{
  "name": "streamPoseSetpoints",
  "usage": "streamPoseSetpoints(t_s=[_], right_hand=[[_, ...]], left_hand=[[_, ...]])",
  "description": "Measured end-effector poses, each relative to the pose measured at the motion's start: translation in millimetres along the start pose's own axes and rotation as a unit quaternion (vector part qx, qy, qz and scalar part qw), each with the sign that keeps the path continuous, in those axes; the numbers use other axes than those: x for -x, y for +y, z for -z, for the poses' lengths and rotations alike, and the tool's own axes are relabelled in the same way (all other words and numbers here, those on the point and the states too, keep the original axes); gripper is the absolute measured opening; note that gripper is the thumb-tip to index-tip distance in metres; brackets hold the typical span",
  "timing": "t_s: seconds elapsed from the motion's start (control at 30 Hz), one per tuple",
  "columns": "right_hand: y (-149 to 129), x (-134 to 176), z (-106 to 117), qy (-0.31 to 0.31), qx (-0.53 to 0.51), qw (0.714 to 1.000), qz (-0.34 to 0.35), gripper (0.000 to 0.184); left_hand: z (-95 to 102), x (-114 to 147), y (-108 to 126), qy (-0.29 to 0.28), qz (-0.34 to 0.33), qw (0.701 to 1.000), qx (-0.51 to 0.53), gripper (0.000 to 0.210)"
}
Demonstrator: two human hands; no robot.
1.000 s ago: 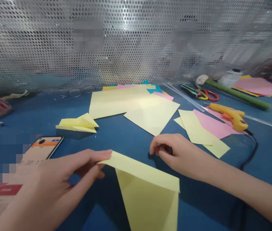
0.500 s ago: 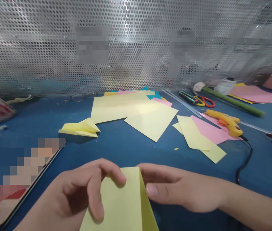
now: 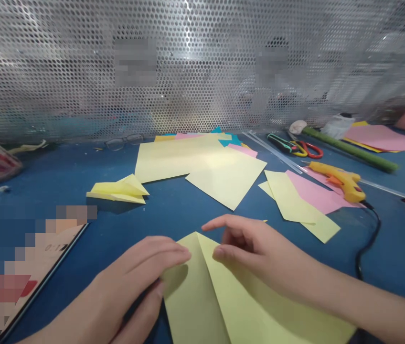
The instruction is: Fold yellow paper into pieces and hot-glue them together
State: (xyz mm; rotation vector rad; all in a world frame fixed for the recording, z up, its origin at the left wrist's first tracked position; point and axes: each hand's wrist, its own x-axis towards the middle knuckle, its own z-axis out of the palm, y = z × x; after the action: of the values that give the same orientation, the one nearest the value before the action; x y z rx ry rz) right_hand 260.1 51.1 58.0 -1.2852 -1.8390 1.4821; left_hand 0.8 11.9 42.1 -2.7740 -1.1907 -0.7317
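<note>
A pale yellow sheet of paper [image 3: 260, 306], creased down its middle and opened out, lies in front of me at the bottom. My left hand [image 3: 141, 272] grips its upper left edge, fingers together over the top and the thumb at the side. Over the right half hovers my right hand [image 3: 256, 243], its index finger stretched past the top edge and its thumb close to the crease; whether the thumb touches the paper I cannot tell. Beyond my left hand sits a folded yellow paper plane [image 3: 118, 189].
Loose yellow sheets [image 3: 166, 160] lie ahead. To the right are a yellow glue gun [image 3: 342, 179] with a black cord, scissors [image 3: 308, 149], a green stem [image 3: 353, 148] and pink paper [image 3: 313, 193]. A phone [image 3: 52, 267] stands left. Perforated metal panel [image 3: 202, 71] closes the back.
The folded sheet has been opened out to the right. My left fingers have flattened onto its left edge, and my right hand has risen and moved over its right half.
</note>
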Motion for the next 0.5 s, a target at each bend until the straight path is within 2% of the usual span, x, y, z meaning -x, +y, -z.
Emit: streamPoseSetpoints(t_s=[0.07, 0.13, 0.23, 0.33, 0.4, 0.5], right_hand=[[1, -1, -4, 0.01, 0.097, 0.995, 0.03, 0.029], [1, -1, -6, 0.017, 0.136, 0.99, 0.045, 0.029], [1, -2, -5, 0.017, 0.126, 0.99, 0.057, 0.025], [2, 0, -3, -0.028, 0.087, 0.991, 0.098, 0.012], [1, 4, -4, -0.072, 0.058, 0.987, 0.13, 0.006], [-4, 11, -6, -0.118, 0.024, 0.984, 0.132, 0.013]], left_hand=[[-4.5, -6, 0, -0.027, -0.013, 0.999, 0.018, 0.034], [-9.6, -8, -2, -0.041, -0.021, 0.999, 0.013, 0.037], [-15.1, -4, -4, -0.035, -0.025, 0.999, -0.004, 0.058], [-14.8, -1, -4, -0.031, -0.004, 0.999, 0.023, 0.066], [-12.4, -1, -2, -0.044, 0.032, 0.995, 0.083, 0.057], [-7.6, -6, 2, -0.119, 0.091, 0.971, 0.188, 0.02]])
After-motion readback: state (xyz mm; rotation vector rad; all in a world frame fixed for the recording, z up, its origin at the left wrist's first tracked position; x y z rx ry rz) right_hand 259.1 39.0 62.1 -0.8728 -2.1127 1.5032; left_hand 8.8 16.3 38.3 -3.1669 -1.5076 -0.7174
